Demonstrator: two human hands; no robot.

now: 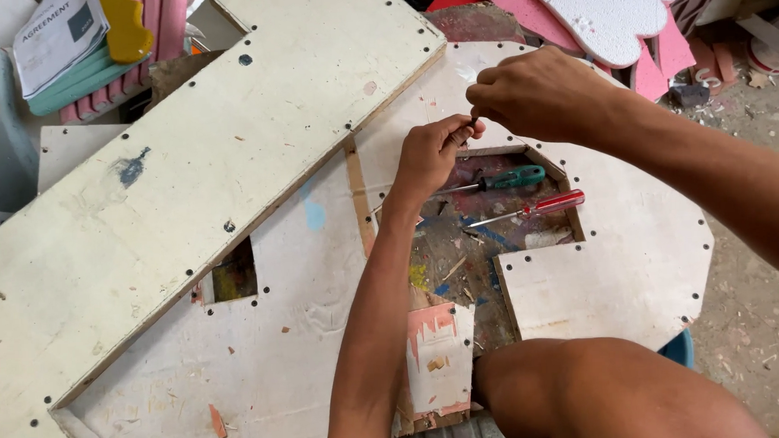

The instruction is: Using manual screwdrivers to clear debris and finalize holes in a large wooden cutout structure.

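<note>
Both grips are closed together on one small dark piece (471, 121), pinched between the fingertips of the left hand (429, 154) and the right hand (536, 91); what exactly the piece is cannot be told, since it is almost wholly hidden by the fingers. It is held in the air just above the far edge of the opening cut in the pale board (615, 263), well clear of the surface.

Going from the largest thing down: a long cream plank (189, 174) with dark screw holes along its edges is laid slantwise over the left part of the desk, overlapping the pale board. The pale board is thin, scuffed and dotted with small holes round its outline, and a paint-stained surface is seen through its opening. Inside that opening two screwdrivers are lying, apart from the hands: a green-handled screwdriver (513, 177) nearer the hands and a red-handled screwdriver (555, 204) just beside it, both with shafts pointing left.

For a pinch like this to be done well, it is judged that the small piece should be kept close to the fingertips, with the wrists steadied over the board, so that it is not dropped into the cluttered opening below.
</note>
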